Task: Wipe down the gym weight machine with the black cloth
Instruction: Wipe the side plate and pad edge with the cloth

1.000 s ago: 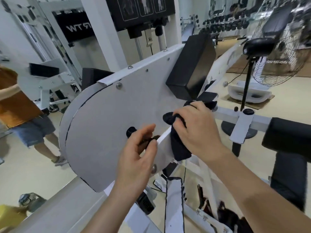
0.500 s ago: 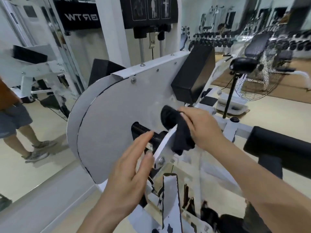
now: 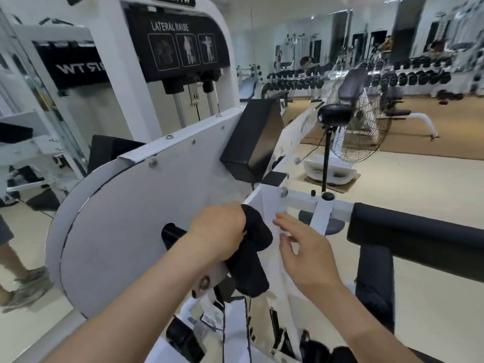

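The left hand [image 3: 218, 233] is gripping the black cloth [image 3: 252, 254], its fingers curled round the bunched upper end, while the rest of the cloth is hanging down just beside the lower right edge of the white cam plate [image 3: 136, 218]. The right hand [image 3: 305, 254] is hovering just to the right of the cloth, fingers straight and slightly spread, holding nothing; its fingertips are lying over the white arm bar [image 3: 272, 205] that is running off the plate's right side, though whether they are touching it cannot be told. The two hands are sitting close together with the cloth between them. A black ribbed knob [image 3: 171, 233] is sticking out of the plate just left of the left wrist. A black counterweight block [image 3: 252, 140] is mounted at the plate's upper right corner. A black padded roller [image 3: 419, 239] is lying to the right of the plate, beyond the right hand. A standing fan [image 3: 358, 113] is standing behind the plate's right end. Above the plate, a placard [image 3: 180, 45] is reading "LATERAL RAISE". To the plate's left, a person's legs [image 3: 10, 260] are showing.
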The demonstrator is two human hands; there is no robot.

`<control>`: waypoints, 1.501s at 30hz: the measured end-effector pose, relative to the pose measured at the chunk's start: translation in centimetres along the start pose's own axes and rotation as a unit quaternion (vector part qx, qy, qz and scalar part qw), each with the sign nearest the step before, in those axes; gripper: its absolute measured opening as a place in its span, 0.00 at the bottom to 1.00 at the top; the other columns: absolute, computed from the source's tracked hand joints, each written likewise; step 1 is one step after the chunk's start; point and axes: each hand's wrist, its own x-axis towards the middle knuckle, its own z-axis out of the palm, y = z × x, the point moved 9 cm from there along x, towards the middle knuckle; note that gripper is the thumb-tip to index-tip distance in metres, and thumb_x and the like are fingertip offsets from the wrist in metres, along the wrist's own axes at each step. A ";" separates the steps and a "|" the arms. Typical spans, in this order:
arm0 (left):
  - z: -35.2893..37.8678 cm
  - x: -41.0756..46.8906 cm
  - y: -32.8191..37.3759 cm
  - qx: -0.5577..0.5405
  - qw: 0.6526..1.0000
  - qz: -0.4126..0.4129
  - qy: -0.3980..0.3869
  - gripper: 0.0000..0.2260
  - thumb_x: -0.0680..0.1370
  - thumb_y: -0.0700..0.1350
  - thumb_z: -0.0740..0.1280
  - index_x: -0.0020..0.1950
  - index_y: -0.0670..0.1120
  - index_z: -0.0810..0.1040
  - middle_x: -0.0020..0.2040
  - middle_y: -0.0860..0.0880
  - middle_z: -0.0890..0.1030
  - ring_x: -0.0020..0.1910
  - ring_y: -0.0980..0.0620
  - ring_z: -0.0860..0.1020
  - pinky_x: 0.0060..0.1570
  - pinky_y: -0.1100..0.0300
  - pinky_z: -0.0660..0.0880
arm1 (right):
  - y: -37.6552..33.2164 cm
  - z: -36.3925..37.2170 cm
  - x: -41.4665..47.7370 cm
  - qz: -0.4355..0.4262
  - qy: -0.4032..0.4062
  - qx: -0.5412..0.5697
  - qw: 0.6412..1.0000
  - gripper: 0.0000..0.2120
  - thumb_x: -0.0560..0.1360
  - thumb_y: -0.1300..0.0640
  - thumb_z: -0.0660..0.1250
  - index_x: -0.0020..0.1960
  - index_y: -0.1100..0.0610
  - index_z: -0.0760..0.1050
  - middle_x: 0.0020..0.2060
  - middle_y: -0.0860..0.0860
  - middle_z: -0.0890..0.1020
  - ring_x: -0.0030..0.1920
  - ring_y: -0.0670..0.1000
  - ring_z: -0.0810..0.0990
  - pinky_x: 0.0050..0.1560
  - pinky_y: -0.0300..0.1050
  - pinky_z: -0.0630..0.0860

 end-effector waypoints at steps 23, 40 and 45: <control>-0.3 -6.6 -2.1 -0.338 0.933 -0.050 0.114 0.14 0.70 0.37 0.62 0.54 0.49 0.73 0.47 0.56 0.78 0.46 0.55 0.77 0.46 0.58 0.74 | -7.2 6.3 2.0 -0.073 -0.196 0.165 0.964 0.23 0.75 0.59 0.62 0.66 0.42 0.68 0.52 0.40 0.74 0.52 0.43 0.74 0.52 0.43 0.76; -1.7 -19.1 -17.6 -0.146 0.919 -0.060 0.361 0.26 0.77 0.44 0.58 0.76 0.52 0.62 0.76 0.51 0.61 0.74 0.54 0.62 0.69 0.67 0.60 | -21.4 18.1 1.2 -0.093 -0.025 0.188 0.977 0.27 0.81 0.47 0.50 0.79 0.47 0.48 0.79 0.49 0.48 0.78 0.47 0.47 0.76 0.47 0.54; -4.0 -14.5 -20.5 -0.251 0.918 0.009 0.306 0.24 0.81 0.58 0.51 0.78 0.60 0.53 0.78 0.62 0.52 0.76 0.65 0.49 0.73 0.69 0.49 | -19.5 17.2 8.6 0.051 0.170 0.168 0.970 0.27 0.80 0.43 0.45 0.77 0.47 0.59 0.78 0.50 0.55 0.78 0.49 0.52 0.74 0.58 0.56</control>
